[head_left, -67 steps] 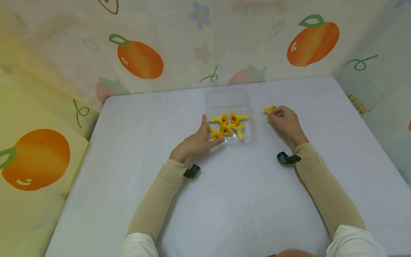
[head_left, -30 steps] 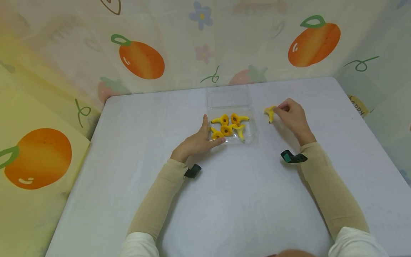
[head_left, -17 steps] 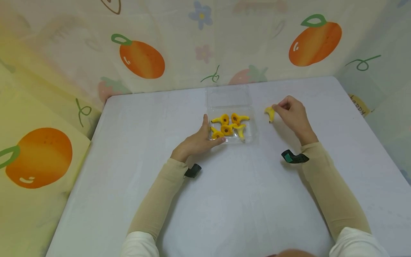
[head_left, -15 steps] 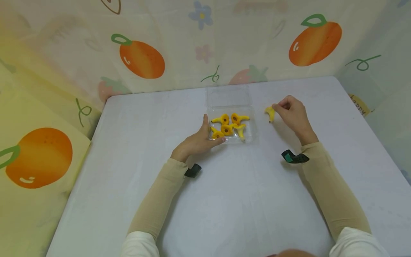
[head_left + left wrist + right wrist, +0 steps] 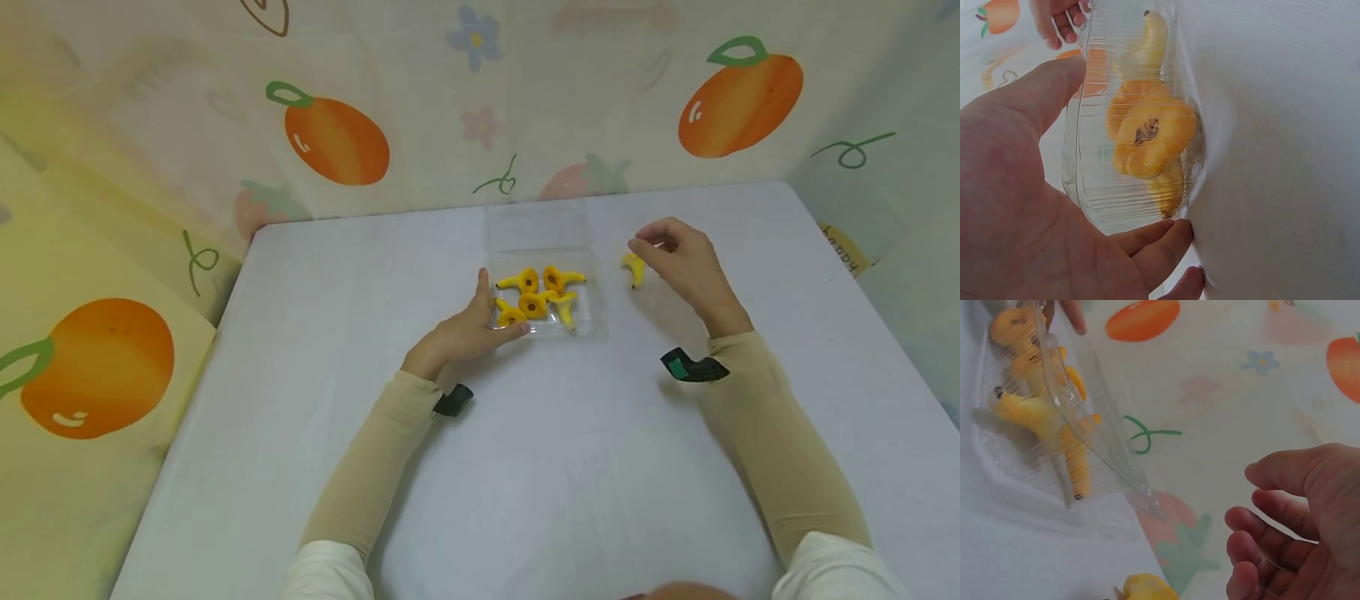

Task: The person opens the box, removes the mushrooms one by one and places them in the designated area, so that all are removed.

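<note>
A clear plastic clamshell box (image 5: 588,321) lies with its lid (image 5: 536,227) folded back. Inside are several yellow trumpet-shaped mushrooms (image 5: 532,305) with dark centres. My left hand (image 5: 465,332) spans the box's near left corner, thumb along the front rim and fairly straight fingers against the left side. One more yellow mushroom (image 5: 633,268) is on the table right of the box; only its top (image 5: 1147,589) shows in the right wrist view. Just above it is my right hand (image 5: 678,262), fingers loosely bent, thumb (image 5: 1282,469) apart from them, holding nothing.
A white cloth covers the table (image 5: 555,467). Behind it hangs a curtain (image 5: 517,92) printed with oranges and flowers, with similar cloth on both sides. A black camera mount (image 5: 693,367) sits on the right wrist, another (image 5: 453,401) on the left.
My right hand has let go of the lone mushroom and drawn slightly back and up, leaving it on the table. The left hand and the box have stayed put.
</note>
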Tool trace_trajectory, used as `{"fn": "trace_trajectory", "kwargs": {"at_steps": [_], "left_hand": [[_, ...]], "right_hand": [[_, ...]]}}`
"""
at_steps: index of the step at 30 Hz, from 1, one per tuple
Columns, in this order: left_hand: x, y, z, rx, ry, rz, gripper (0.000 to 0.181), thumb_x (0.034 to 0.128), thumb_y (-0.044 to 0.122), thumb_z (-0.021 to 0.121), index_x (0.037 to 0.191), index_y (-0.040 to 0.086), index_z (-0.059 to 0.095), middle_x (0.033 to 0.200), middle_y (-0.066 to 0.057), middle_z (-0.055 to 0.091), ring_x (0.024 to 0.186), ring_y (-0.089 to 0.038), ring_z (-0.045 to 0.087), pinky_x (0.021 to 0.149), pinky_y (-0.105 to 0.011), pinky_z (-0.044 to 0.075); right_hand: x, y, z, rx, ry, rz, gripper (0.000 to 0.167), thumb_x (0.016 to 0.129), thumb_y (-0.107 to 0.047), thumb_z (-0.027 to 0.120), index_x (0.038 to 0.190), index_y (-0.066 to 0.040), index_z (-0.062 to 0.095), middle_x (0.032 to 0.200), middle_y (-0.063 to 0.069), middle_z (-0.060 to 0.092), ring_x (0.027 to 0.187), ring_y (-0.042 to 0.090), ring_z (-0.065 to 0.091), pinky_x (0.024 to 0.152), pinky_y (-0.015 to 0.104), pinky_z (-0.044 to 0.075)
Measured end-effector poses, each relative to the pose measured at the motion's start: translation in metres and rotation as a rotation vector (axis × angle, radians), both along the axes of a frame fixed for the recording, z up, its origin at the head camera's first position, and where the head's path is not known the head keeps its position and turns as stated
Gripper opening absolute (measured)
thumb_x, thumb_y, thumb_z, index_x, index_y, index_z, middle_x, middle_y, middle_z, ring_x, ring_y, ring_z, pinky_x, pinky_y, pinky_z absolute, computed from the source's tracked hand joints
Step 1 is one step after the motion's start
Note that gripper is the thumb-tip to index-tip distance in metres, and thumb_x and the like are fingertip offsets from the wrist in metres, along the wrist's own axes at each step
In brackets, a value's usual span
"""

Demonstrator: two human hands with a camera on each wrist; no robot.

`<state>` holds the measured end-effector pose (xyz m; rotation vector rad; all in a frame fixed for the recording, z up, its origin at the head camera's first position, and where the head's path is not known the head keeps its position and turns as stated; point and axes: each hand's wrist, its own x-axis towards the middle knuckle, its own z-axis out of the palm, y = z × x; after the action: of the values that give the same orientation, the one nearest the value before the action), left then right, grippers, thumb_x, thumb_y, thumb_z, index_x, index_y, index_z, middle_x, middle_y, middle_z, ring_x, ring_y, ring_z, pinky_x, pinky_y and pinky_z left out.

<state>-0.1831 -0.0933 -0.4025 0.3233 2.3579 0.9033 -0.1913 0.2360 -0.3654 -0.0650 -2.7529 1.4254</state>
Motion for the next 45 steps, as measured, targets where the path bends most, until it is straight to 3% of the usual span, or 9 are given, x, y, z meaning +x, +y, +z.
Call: {"fn": "trace_trajectory", "kwargs": {"at_steps": [7, 13, 19, 29, 45], "left_hand": [[0.0, 0.0, -0.001, -0.004, -0.002, 0.005, 0.121, 0.0908, 0.069, 0.059, 0.153, 0.026, -0.036, 0.171, -0.005, -0.012, 0.16, -0.022, 0.006, 0.13, -0.045, 0.017], [0.0, 0.0, -0.001, 0.005, -0.001, 0.003, 0.122, 0.0901, 0.07, 0.059, 0.153, 0.025, -0.035, 0.171, -0.005, -0.012, 0.16, -0.023, 0.006, 0.13, -0.045, 0.017], [0.0, 0.0, -0.001, 0.006, 0.004, -0.003, 0.122, 0.0896, 0.071, 0.059, 0.153, 0.024, -0.034, 0.17, -0.004, -0.014, 0.159, -0.022, 0.007, 0.13, -0.045, 0.018], [0.002, 0.0, 0.0, 0.014, 0.004, 0.006, 0.12, 0.092, 0.066, 0.06, 0.154, 0.024, -0.034, 0.171, -0.004, -0.013, 0.16, -0.023, 0.007, 0.13, -0.046, 0.018], [0.003, 0.0, 0.002, 0.026, 0.001, 0.011, 0.121, 0.091, 0.067, 0.06, 0.155, 0.023, -0.032, 0.171, -0.005, -0.013, 0.16, -0.024, 0.008, 0.13, -0.047, 0.018]], "right_hand": [[-0.003, -0.012, 0.013, 0.025, 0.02, 0.042, 0.045, 0.1, -0.043, 0.06, 0.129, -0.01, 0.061, 0.12, 0.006, 0.064, 0.094, 0.016, 0.052, 0.072, 0.021, 0.045], [-0.003, -0.024, 0.022, 0.016, 0.028, 0.084, 0.042, 0.101, -0.039, 0.059, 0.131, -0.009, 0.06, 0.128, 0.012, 0.063, 0.099, 0.018, 0.051, 0.072, 0.019, 0.046], [-0.003, -0.035, 0.028, 0.023, 0.051, 0.13, 0.038, 0.101, -0.035, 0.06, 0.128, -0.008, 0.061, 0.127, 0.011, 0.064, 0.099, 0.019, 0.052, 0.072, 0.019, 0.046], [-0.003, -0.054, 0.039, 0.055, 0.041, 0.188, 0.038, 0.101, -0.036, 0.06, 0.127, -0.008, 0.062, 0.128, 0.01, 0.064, 0.102, 0.024, 0.054, 0.078, 0.032, 0.046], [-0.008, -0.075, 0.041, 0.083, 0.009, 0.266, 0.035, 0.1, -0.035, 0.061, 0.125, -0.009, 0.062, 0.123, 0.008, 0.065, 0.099, 0.025, 0.055, 0.076, 0.033, 0.048]]}}
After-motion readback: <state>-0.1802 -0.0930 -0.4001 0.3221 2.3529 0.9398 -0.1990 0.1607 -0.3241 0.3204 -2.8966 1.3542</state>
